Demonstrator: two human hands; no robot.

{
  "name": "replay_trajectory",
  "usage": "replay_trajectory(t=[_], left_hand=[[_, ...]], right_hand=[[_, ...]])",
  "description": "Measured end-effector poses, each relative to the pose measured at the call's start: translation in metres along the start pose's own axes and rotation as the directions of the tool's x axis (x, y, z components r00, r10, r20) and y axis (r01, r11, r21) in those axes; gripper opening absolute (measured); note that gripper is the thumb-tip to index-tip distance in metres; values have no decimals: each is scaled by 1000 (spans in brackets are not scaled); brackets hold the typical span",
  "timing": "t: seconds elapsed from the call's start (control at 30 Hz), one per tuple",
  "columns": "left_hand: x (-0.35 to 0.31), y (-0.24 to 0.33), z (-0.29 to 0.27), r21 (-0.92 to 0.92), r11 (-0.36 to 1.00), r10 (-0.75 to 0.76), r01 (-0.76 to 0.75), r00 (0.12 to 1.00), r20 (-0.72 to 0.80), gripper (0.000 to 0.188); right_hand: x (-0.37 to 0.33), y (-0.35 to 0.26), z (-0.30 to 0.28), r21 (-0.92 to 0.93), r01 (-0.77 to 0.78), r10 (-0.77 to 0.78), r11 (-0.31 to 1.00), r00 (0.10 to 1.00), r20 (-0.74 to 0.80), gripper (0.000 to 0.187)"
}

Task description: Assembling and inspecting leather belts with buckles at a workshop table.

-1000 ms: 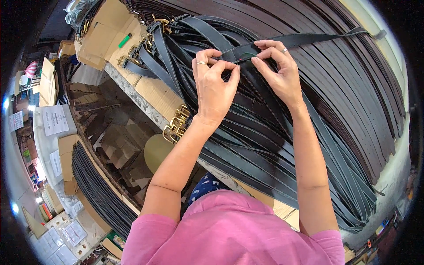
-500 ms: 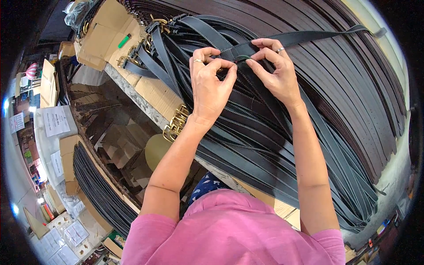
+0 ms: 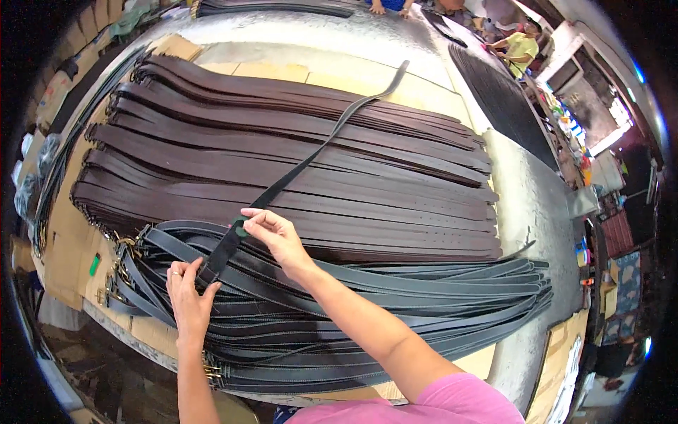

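Observation:
A single black belt point(image 3: 305, 161) stretches diagonally across the pile of brown straps, its far end near the table's back. My left hand point(image 3: 189, 297) pinches its near end between thumb and fingers. Higher along the strap, my right hand point(image 3: 275, 240) closes thumb and fingers on it beside a small green patch point(image 3: 241, 227); I cannot tell what the patch is. Beneath both hands lies a thick bundle of black belts point(image 3: 367, 293) with pale stitching. Brass buckles point(image 3: 214, 371) show at its near left edge.
Brown leather straps point(image 3: 296, 184) lie in layered rows beyond the black bundle. A green stick-like object point(image 3: 94, 264) rests on cardboard at left. Across the table, more dark straps point(image 3: 498, 99) are laid out near a person in yellow point(image 3: 521, 51). Another person's hands point(image 3: 378, 7) touch the far edge.
The view has swung to take in more of the table. My hands have moved apart along the belt, the left at its near end and the right farther up.

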State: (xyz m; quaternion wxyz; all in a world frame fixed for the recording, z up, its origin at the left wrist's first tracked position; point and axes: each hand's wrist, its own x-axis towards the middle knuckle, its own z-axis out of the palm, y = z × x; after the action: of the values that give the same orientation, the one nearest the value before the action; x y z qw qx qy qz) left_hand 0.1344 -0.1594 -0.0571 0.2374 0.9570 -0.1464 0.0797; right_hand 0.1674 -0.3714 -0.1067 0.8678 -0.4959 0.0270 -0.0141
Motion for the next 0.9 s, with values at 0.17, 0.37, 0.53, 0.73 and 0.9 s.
replay_trajectory(t=[0.17,0.37,0.53,0.73,0.9], left_hand=[[12,17,-22,-30,992,127,-125,989,72,33],[-15,-8,-83,126,939,330,-319,941,-73,19],[-69,-179,-178,549,835,255,-32,908,-334,39],[-77,-117,-254,439,868,-23,233,901,-433,17],[-44,-205,-266,241,968,32,-68,988,148,38]], right_hand=[[28,-43,-14,10,-150,150,989,978,-144,22],[64,-166,-97,454,270,-108,849,930,-352,22],[35,-243,-107,364,374,-265,853,912,-314,27],[-125,-308,-75,309,246,-196,919,963,-183,26],[-129,-305,-86,327,55,-7,943,989,-147,31]])
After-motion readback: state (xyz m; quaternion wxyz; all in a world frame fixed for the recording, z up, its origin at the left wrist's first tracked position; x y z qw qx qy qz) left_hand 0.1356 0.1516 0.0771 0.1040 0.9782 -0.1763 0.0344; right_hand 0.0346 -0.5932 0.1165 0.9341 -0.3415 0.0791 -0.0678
